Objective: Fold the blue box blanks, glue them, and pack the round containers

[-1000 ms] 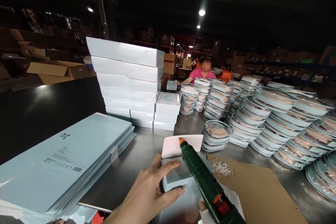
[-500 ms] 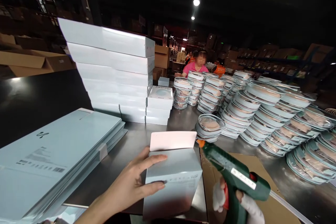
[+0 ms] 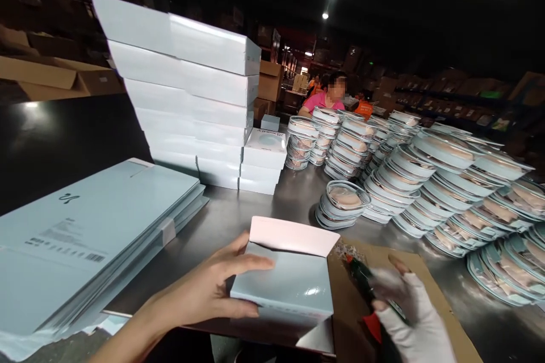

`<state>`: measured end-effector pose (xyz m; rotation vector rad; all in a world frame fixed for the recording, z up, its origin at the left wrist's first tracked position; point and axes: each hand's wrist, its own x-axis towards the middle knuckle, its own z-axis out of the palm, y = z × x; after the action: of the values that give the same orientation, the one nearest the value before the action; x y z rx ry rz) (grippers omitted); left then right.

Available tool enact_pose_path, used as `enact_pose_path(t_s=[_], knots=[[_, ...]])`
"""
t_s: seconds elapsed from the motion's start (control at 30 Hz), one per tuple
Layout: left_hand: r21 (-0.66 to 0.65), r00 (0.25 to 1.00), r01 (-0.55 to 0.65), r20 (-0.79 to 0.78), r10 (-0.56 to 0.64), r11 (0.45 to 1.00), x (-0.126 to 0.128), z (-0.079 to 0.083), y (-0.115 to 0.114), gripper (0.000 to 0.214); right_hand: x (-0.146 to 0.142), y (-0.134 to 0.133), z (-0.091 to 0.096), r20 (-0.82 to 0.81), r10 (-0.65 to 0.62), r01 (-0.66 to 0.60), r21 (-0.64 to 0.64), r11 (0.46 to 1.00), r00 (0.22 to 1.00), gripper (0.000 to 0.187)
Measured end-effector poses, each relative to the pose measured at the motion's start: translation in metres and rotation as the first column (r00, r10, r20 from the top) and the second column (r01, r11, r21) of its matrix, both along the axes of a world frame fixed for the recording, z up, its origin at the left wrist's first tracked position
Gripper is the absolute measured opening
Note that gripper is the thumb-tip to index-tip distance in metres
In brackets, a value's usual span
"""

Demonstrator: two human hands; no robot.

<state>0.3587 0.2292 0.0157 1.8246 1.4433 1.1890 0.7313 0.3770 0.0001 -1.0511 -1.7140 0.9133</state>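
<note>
My left hand [image 3: 230, 281] grips the left side of a light-blue carton box [image 3: 285, 283], fingers on top and thumb lower on its front. The box has a pale pink flap [image 3: 293, 236] standing up along its far edge. To the right, a green glue gun [image 3: 361, 278] with a red trigger lies on a flat piece of brown cardboard [image 3: 426, 278]. My right hand [image 3: 409, 306], in a white glove with bare fingertips, is over the gun, blurred, its fingers apart. It partly hides the gun.
Flat light-blue cartons [image 3: 102, 227] are piled at the left. Behind them rises a tall stack of white boxes [image 3: 191, 96]. Several stacks of round clear-lidded cases [image 3: 395, 181] fill the right, with a shorter stack [image 3: 343, 204] nearer. A person in pink [image 3: 323, 101] is farther back.
The glue gun has come down from beside the flap onto the cardboard, and my right hand has loosened from its handle. The box has tipped, showing more of its top.
</note>
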Motion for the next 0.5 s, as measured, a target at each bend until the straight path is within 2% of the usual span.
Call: enact_pose_path(t_s=[0.03, 0.07, 0.1, 0.17, 0.27, 0.33, 0.4, 0.43, 0.5], knots=[[0.002, 1.0, 0.002, 0.004, -0.002, 1.0, 0.0, -0.001, -0.001, 0.054, -0.024, -0.005, 0.009, -0.071, 0.173, -0.167, 0.073, 0.983, 0.982, 0.09], [0.006, 1.0, 0.002, 0.007, -0.002, 1.0, 0.0, -0.003, -0.001, 0.053, -0.045, -0.011, 0.017, -0.09, 0.335, -0.324, 0.11, 0.939, 0.938, 0.103], [0.025, 1.0, 0.004, 0.008, -0.004, 1.0, 0.002, -0.007, -0.001, 0.051, -0.063, -0.016, 0.023, -0.088, 0.468, -0.459, 0.104, 0.882, 0.88, 0.106], [0.138, 0.999, -0.01, 0.05, 0.003, 0.99, 0.007, -0.017, 0.0, 0.046, -0.084, -0.023, 0.027, -0.1, 0.598, -0.585, 0.129, 0.801, 0.796, 0.102], [0.415, 0.97, -0.082, 0.24, -0.022, 0.906, 0.019, -0.036, 0.004, 0.05, -0.086, -0.029, 0.018, -0.117, 0.61, -0.589, 0.17, 0.79, 0.784, 0.085], [0.511, 0.949, -0.101, 0.308, -0.072, 0.854, 0.024, -0.042, 0.004, 0.055, -0.082, -0.032, 0.012, -0.074, 0.599, -0.584, 0.154, 0.797, 0.797, 0.076], [0.496, 0.979, -0.038, 0.191, -0.067, 0.868, 0.024, -0.039, 0.002, 0.052, -0.082, -0.034, 0.012, 0.06, 0.585, -0.584, 0.195, 0.788, 0.809, 0.07], [0.468, 0.995, -0.001, 0.092, -0.048, 0.884, 0.022, -0.035, 0.0, 0.045, -0.084, -0.035, 0.013, 0.145, 0.564, -0.582, 0.266, 0.769, 0.813, 0.069], [0.399, 0.994, 0.052, -0.11, -0.009, 0.915, 0.018, -0.023, -0.005, 0.032, -0.092, -0.035, 0.019, 0.295, 0.505, -0.585, 0.419, 0.694, 0.811, 0.069]])
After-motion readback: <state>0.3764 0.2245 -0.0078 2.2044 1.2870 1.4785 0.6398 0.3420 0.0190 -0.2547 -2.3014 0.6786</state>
